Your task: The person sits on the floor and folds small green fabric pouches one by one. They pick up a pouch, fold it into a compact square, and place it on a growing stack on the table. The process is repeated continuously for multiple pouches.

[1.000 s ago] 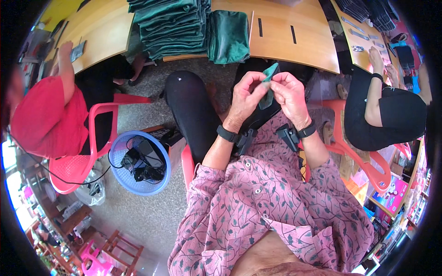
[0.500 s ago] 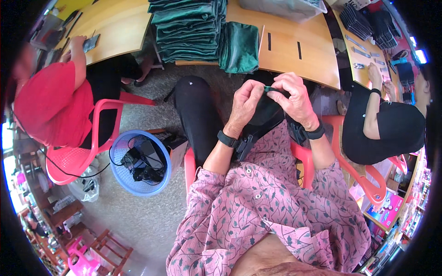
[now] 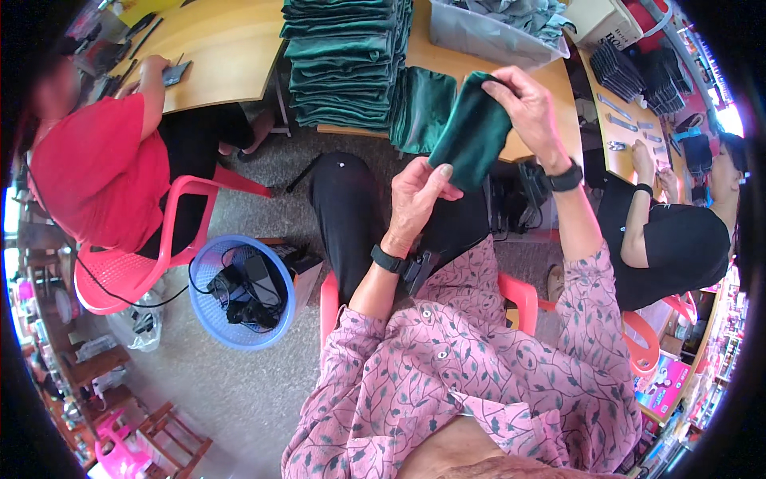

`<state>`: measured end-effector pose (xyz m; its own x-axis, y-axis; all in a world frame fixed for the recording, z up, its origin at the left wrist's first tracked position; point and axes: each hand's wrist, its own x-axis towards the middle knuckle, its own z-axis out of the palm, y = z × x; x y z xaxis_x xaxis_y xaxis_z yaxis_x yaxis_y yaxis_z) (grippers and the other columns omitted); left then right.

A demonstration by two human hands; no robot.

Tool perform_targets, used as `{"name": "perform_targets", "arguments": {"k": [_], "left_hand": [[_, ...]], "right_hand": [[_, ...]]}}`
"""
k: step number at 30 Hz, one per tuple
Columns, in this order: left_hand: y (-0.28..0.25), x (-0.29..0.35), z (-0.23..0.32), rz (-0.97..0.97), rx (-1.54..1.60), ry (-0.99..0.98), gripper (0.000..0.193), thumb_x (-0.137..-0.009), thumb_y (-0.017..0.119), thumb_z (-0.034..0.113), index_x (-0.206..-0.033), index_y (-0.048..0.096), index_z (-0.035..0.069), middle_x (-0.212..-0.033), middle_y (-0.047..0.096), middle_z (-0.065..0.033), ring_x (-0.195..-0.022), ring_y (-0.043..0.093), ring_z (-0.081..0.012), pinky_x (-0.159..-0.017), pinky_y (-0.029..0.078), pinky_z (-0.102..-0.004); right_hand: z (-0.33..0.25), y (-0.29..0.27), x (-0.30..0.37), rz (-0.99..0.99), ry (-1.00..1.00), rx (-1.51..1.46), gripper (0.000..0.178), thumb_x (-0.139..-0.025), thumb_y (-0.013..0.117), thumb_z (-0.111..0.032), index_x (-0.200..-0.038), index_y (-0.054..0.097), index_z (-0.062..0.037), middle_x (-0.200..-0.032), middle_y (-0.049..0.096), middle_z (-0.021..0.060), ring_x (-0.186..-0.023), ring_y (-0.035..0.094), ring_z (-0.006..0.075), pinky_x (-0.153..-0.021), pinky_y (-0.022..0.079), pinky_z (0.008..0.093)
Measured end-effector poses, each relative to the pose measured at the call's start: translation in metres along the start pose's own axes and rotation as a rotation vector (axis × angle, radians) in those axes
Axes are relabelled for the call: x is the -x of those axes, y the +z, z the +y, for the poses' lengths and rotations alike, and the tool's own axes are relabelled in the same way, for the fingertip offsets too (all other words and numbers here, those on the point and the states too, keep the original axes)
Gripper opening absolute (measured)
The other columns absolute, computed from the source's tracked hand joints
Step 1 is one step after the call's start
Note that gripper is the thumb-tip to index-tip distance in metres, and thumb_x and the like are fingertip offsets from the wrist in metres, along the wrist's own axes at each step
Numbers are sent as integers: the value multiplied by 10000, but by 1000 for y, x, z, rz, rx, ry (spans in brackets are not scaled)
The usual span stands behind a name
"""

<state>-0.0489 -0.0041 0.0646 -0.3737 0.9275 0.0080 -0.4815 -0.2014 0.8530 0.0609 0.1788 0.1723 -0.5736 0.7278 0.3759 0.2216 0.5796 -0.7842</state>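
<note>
A small dark green velvet piece [image 3: 472, 134], roughly rectangular like a pouch, is stretched between my two hands above my lap. My left hand [image 3: 419, 195] pinches its lower left corner between thumb and fingers. At its upper right corner, my right hand [image 3: 523, 104] grips the edge. Just beyond it, a single green velvet piece [image 3: 421, 112] hangs over the table's near edge. Beside that stands a tall stack of folded green velvet pieces [image 3: 343, 68].
A grey bin of pale green cloth [image 3: 499, 36] stands on the wooden table [image 3: 423, 44]. A blue basket [image 3: 239, 342] with cables and black adapters is on the floor at left. A person in red [image 3: 100, 176] sits left, another in black [image 3: 686, 247] right.
The green velvet piece now shows spread out between my hands, where before only a bit showed at my fingertips. My right hand has moved up and away; my left has dropped slightly.
</note>
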Motion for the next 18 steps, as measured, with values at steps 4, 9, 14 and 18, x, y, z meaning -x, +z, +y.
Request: {"name": "perform_targets", "arguments": {"k": [4,9,14,18], "left_hand": [[-2,-14,-3,176,-3,-29,240,-963,642,218,-942,619,-20,-768,685,-101,-616,678,-155,-575,555,-258],[-1,-25,-4,333,-25,-39,266,-957,651,241,-921,624,-22,-750,681,-107,-575,657,-141,-532,538,-255],[-3,-24,-8,421,-71,-51,292,-933,686,270,-893,631,-14,-745,676,-96,-553,645,-131,-501,521,-244],[2,-24,-6,491,-210,-50,297,-914,710,272,-846,628,-5,-707,657,-71,-555,645,-120,-496,519,-236]], "right_hand": [[27,29,-34,-74,-65,105,154,-880,697,-146,-960,669,-17,-818,650,35,-766,594,117,-704,466,280],[62,57,-57,-152,-118,244,219,-868,681,-183,-986,668,1,-948,667,154,-879,630,314,-785,486,384],[81,67,-60,-242,-252,307,308,-874,656,-208,-1100,654,2,-1062,646,196,-996,586,394,-880,467,444],[83,69,-58,-273,-190,344,318,-860,665,-203,-1114,661,-11,-1086,649,203,-1033,583,399,-893,466,445]]}}
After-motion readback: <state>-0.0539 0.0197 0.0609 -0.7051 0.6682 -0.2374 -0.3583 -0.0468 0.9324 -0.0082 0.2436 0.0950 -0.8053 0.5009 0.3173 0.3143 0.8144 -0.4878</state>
